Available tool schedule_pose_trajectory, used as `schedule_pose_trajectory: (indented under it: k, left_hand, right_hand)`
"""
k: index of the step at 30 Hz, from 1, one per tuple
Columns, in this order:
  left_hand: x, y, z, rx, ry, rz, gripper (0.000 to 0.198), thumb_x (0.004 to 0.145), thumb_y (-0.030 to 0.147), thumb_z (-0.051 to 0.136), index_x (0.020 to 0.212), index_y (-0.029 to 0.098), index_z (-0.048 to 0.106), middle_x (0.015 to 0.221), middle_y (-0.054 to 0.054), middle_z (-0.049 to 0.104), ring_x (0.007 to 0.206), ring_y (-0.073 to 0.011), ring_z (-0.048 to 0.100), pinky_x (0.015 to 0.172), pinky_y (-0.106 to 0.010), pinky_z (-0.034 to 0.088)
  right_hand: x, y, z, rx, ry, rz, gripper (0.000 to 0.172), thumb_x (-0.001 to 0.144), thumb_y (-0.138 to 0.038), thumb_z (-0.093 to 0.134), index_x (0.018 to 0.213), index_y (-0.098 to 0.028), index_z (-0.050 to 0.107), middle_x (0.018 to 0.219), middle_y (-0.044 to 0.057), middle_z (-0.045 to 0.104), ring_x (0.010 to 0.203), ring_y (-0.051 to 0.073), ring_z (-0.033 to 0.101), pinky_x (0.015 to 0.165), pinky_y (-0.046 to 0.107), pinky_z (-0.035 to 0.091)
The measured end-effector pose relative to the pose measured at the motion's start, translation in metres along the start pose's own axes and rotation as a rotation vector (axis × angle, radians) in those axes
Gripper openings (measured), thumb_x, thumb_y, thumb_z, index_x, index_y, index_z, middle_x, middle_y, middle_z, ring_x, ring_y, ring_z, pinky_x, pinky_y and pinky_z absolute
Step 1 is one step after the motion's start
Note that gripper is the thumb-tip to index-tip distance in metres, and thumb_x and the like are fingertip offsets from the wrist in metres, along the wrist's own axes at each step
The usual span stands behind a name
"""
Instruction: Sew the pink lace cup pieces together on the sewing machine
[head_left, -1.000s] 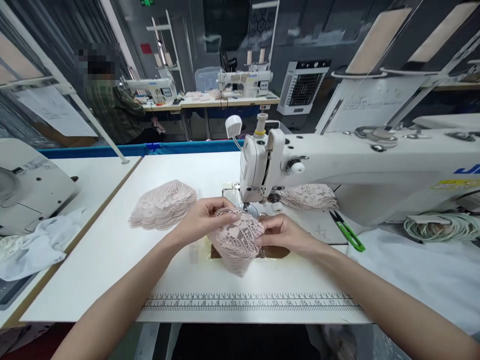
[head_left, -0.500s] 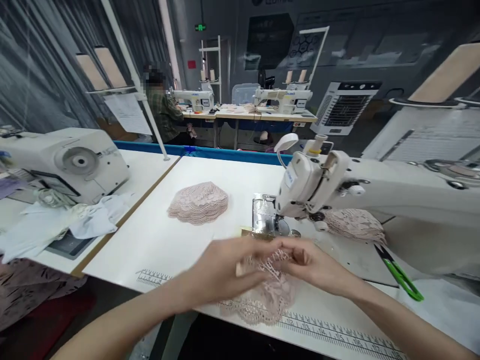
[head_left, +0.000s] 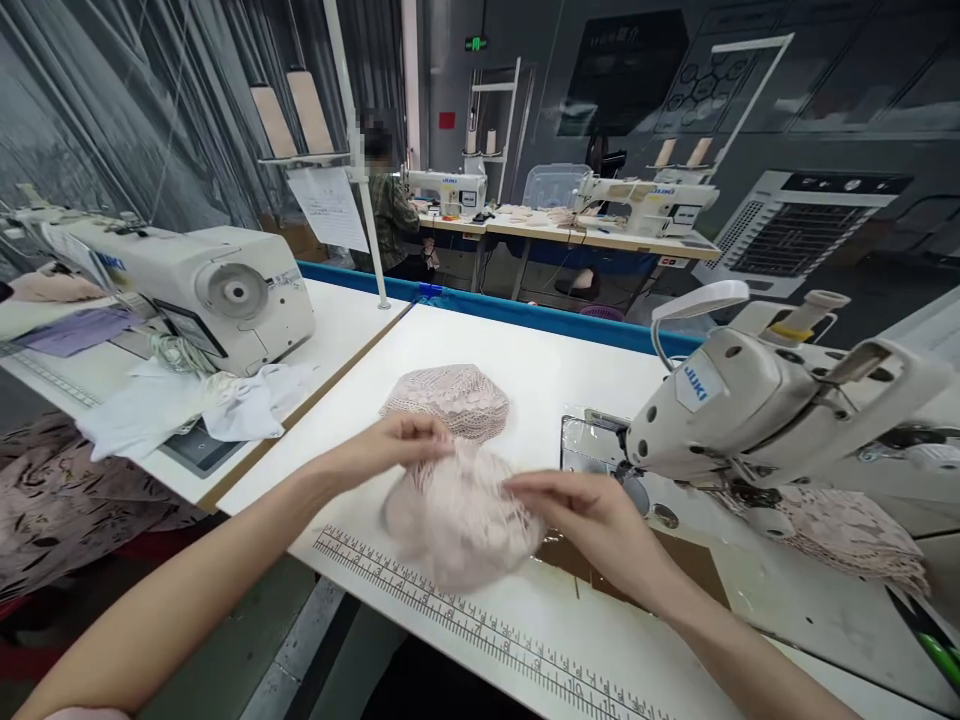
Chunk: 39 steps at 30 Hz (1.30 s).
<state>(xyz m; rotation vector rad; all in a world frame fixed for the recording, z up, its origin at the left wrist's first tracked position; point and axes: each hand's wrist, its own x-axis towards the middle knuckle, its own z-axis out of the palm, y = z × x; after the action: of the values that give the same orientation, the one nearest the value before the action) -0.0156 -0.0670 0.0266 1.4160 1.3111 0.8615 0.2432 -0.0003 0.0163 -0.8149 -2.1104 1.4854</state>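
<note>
Both hands hold one piece of pale pink lace [head_left: 461, 510] just above the white sewing table [head_left: 540, 370]. My left hand [head_left: 397, 445] pinches its upper left edge. My right hand [head_left: 585, 515] grips its right side, fingers curled. The lace is blurred by motion. Directly behind it lies a stack of the same pink lace pieces [head_left: 450, 395]. The white Juki sewing machine [head_left: 780, 410] stands to the right of my hands, with its metal needle plate [head_left: 592, 445] close to my right hand.
More pink lace [head_left: 847, 535] lies under the machine arm at right, green snips [head_left: 934, 640] beyond it. A printed ruler [head_left: 480, 630] runs along the table's front edge. A second sewing machine [head_left: 195, 290] with white cloth [head_left: 187, 405] stands on the left table. A person sits at far machines.
My view has swung left, so the machine now sits at the right. Both hands carried the lace piece away from the needle toward the stack on the left.
</note>
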Motion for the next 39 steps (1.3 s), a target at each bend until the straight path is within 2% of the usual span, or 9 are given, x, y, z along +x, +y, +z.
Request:
schedule_pose_trajectory:
  k: [3,6,9,15,22,28,33,36,39]
  left_hand:
    - [0.029,0.008,-0.029,0.196,0.302,0.075,0.03,0.088,0.048,0.055,0.09,0.018,0.063,0.086,-0.003,0.065,0.075,-0.0141,0.058,0.066,-0.026,0.045]
    - [0.073,0.009,-0.054,0.322,0.388,0.12,0.028,0.085,0.043,0.058,0.088,0.017,0.066,0.092,-0.004,0.068,0.081,-0.0155,0.059,0.071,-0.026,0.045]
    - [0.108,-0.003,-0.068,0.463,0.401,0.118,0.024,0.084,0.038,0.058,0.085,0.017,0.07,0.09,-0.004,0.071,0.083,-0.0169,0.06,0.074,-0.027,0.045]
    - [0.129,-0.03,-0.064,0.739,0.475,0.055,0.02,0.083,0.034,0.058,0.088,0.023,0.073,0.093,-0.003,0.072,0.091,-0.0227,0.061,0.076,-0.031,0.042]
    - [0.132,-0.032,-0.056,0.93,0.518,0.063,0.019,0.087,0.031,0.055,0.093,0.024,0.072,0.098,-0.003,0.071,0.094,-0.0231,0.062,0.08,-0.032,0.042]
    - [0.121,-0.023,-0.053,0.985,0.649,0.187,0.025,0.089,0.017,0.047,0.1,0.02,0.069,0.108,-0.006,0.069,0.095,-0.0209,0.063,0.086,-0.035,0.042]
    - [0.095,-0.009,-0.018,0.973,0.717,0.381,0.024,0.094,0.024,0.044,0.098,0.019,0.067,0.1,-0.004,0.071,0.091,-0.0195,0.063,0.081,-0.034,0.042]
    - [0.076,-0.004,0.023,0.995,0.618,0.539,0.023,0.093,0.03,0.051,0.079,0.019,0.066,0.077,-0.001,0.07,0.074,-0.0163,0.063,0.072,-0.031,0.042]
    - [0.065,-0.001,0.072,0.998,0.307,0.86,0.026,0.094,0.026,0.052,0.073,0.018,0.066,0.064,0.002,0.067,0.057,-0.011,0.058,0.056,-0.025,0.039]
  right_hand:
    - [0.046,-0.005,0.003,-0.003,0.163,-0.134,0.025,0.084,-0.038,0.059,0.096,-0.024,0.076,0.1,0.005,0.074,0.091,0.022,0.066,0.078,0.037,0.053]
    - [0.091,-0.002,0.002,-0.093,0.263,-0.192,0.03,0.081,-0.034,0.057,0.101,-0.019,0.074,0.103,0.006,0.072,0.088,0.02,0.063,0.079,0.035,0.05]
    - [0.121,0.01,-0.002,-0.143,0.283,-0.167,0.038,0.077,-0.031,0.054,0.107,-0.016,0.072,0.081,0.003,0.07,0.066,0.016,0.056,0.067,0.032,0.047]
    - [0.13,0.027,-0.007,-0.217,0.267,-0.065,0.053,0.069,-0.019,0.048,0.117,-0.014,0.068,0.074,0.002,0.067,0.059,0.015,0.052,0.062,0.029,0.045]
    - [0.123,0.031,-0.008,-0.276,0.234,0.039,0.055,0.071,-0.013,0.042,0.121,-0.011,0.066,0.084,0.006,0.072,0.059,0.015,0.058,0.065,0.03,0.05]
    - [0.066,0.034,-0.013,-0.342,0.244,0.055,0.059,0.079,-0.009,0.04,0.136,-0.017,0.053,0.144,0.015,0.046,0.067,0.012,0.063,0.076,0.035,0.054]
    - [-0.026,0.036,-0.025,-0.396,0.12,-0.031,0.035,0.092,-0.022,0.043,0.118,-0.028,0.066,0.13,0.006,0.06,0.095,0.02,0.066,0.074,0.038,0.058]
    - [-0.07,0.049,-0.049,-0.474,0.181,-0.1,0.027,0.093,-0.027,0.047,0.106,-0.025,0.07,0.109,0.005,0.07,0.097,0.021,0.067,0.083,0.04,0.058]
    - [-0.097,0.065,-0.089,-0.729,0.348,-0.124,0.027,0.093,-0.025,0.046,0.102,-0.022,0.071,0.104,0.006,0.072,0.092,0.023,0.068,0.081,0.041,0.057]
